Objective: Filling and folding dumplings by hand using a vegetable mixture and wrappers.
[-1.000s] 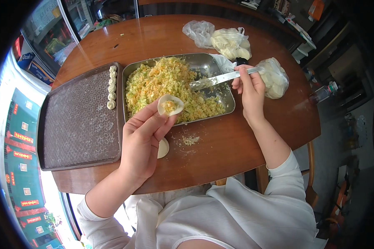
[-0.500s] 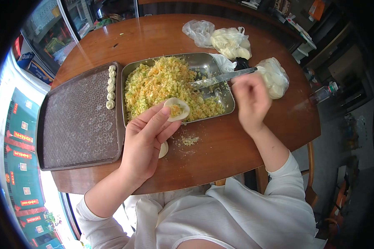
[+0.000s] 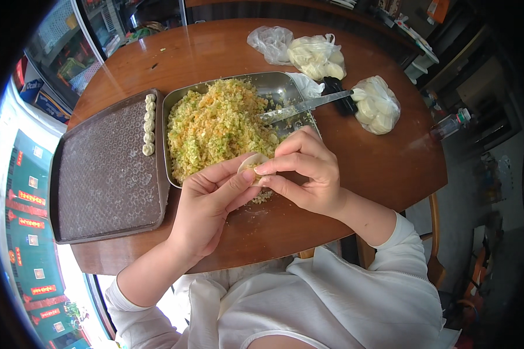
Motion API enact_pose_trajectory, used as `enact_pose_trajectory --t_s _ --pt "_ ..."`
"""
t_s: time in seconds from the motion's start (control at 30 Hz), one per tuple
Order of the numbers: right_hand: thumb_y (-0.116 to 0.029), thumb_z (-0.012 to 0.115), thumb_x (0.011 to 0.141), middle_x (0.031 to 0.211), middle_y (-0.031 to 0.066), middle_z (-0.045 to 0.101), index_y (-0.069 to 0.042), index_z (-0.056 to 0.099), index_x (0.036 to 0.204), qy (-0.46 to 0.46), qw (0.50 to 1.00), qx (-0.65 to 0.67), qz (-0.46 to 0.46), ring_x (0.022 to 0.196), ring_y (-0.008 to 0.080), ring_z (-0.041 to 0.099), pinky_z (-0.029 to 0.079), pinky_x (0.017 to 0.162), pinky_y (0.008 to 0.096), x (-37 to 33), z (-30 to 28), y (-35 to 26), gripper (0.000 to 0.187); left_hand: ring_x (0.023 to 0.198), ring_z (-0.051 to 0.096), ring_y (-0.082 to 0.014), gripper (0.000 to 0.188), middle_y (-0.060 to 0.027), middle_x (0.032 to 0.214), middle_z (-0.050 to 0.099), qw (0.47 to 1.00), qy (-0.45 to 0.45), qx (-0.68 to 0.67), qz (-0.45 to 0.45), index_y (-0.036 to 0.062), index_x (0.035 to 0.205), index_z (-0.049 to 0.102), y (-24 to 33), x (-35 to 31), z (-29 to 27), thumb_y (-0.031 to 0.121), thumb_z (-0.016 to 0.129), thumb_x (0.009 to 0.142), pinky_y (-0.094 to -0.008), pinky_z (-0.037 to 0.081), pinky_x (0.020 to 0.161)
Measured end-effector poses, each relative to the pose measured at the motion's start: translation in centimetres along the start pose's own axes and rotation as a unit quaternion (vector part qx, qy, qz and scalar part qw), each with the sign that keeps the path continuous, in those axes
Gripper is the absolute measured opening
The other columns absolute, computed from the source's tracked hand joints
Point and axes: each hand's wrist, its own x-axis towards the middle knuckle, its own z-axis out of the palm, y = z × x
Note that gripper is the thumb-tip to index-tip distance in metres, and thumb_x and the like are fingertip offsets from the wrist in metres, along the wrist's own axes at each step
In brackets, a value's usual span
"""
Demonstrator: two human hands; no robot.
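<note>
Pinching the wrapper (image 3: 249,159) from both sides, the left hand (image 3: 204,203) and right hand (image 3: 315,174) are holding it by the near edge of the metal tray (image 3: 282,88), above the worktop (image 3: 262,232). The left fingers and thumb are gripping its left part; the right fingers and thumb are pressing at its right edge, partly hiding it. A little filling (image 3: 254,165) is showing inside. Keeping that left grip steady, the rim clean and each pinch small would probably be helping it seal; squeezing the middle would likely be forcing filling out.

Hands (image 3: 206,200) pinching wrapper (image 3: 249,161) nr metal pan (image 3: 282,87) w/ filling (image 3: 218,125).
</note>
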Motion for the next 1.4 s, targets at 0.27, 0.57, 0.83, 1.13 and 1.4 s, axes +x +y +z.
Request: enact_pose_trajectory --t_s 0.27,0.57,0.83,1.13,1.4 --pt "-0.005 0.079 0.077 0.085 0.0004 0.061 -0.01 0.072 0.087 -0.009 0.998 0.046 0.047 0.08 0.0169 0.055 0.044 0.071 0.0296 0.0 0.1 0.0 0.013 0.102 0.067 -0.0136 0.029 -0.0097 0.113 0.07 1.0 -0.004 0.012 -0.01 -0.0009 0.122 0.065 -0.2 0.0 -0.3 0.007 0.066 0.095 -0.0244 0.056 0.09" --pt "-0.007 0.075 0.085 0.087 0.0008 0.06 -0.007 0.069 0.092 -0.008 0.975 0.188 0.119 0.083 0.0113 0.054 0.042 0.067 0.0244 -0.5 0.2 -0.2 0.01 0.103 0.066 -0.0131 0.029 -0.0085 0.114 0.07 1.0 -0.017 0.001 -0.026 0.0005 0.122 0.065 -0.2 0.0 -0.5 0.007 0.065 0.095 -0.0244 0.056 0.091" --pt "-0.011 0.062 0.097 0.088 0.0032 0.061 -0.005 0.069 0.093 0.013 0.973 0.191 0.13 0.081 0.0123 0.053 0.043 0.068 0.0246 -0.9 0.4 0.5 0.011 0.107 0.065 -0.0148 0.03 -0.0103 0.117 0.068 0.999 -0.015 -0.014 -0.029 -0.0018 0.124 0.063 0.1 0.0 -0.2 0.008 0.064 0.096 -0.0254 0.055 0.093" --pt "-0.011 0.063 0.097 0.089 0.0021 0.061 -0.005 0.069 0.093 0.035 0.977 0.17 0.125 0.078 0.0098 0.051 0.042 0.069 0.0235 -1.0 0.3 0.8 0.01 0.112 0.065 -0.0192 0.032 -0.0151 0.121 0.066 0.997 -0.017 -0.072 -0.015 -0.0059 0.126 0.059 0.0 0.2 -0.5 0.015 0.054 0.102 -0.0309 0.054 0.099" --pt "-0.012 0.065 0.095 0.093 0.0015 0.06 -0.005 0.069 0.096 0.066 0.978 0.132 0.149 0.076 0.009 0.05 0.041 0.066 0.0228 -1.0 0.6 1.5 0.008 0.11 0.066 -0.0187 0.036 -0.014 0.121 0.066 0.999 -0.002 -0.047 0.002 -0.0039 0.13 0.057 0.1 0.3 -0.2 0.018 0.054 0.101 -0.029 0.056 0.096"
